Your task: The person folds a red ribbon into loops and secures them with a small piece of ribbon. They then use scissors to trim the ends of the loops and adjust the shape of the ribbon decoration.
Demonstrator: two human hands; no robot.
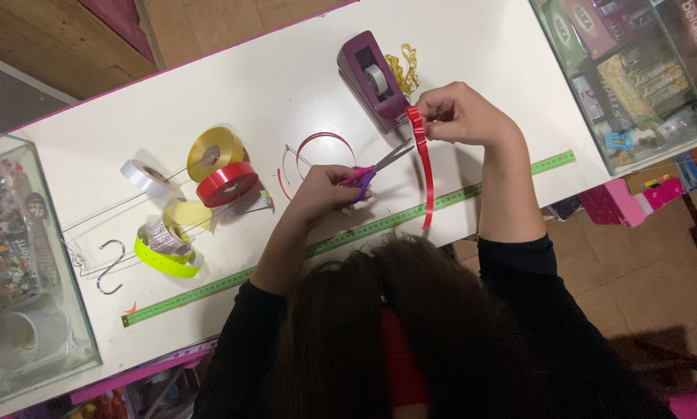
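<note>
The left hand [325, 190] has its grip closed on purple scissors [375, 167]. The right hand [457, 115] pinches a red ribbon [424, 167] up over the white desk [286, 85], so it hangs straight by the blades.

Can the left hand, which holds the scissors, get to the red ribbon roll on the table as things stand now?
Probably yes. The left hand lies close to the red ribbon roll, with only bare white table between them, though the scissors occupy its fingers.

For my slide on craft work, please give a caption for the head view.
Left hand holds purple scissors, right hand holds red ribbon above white table.
</note>
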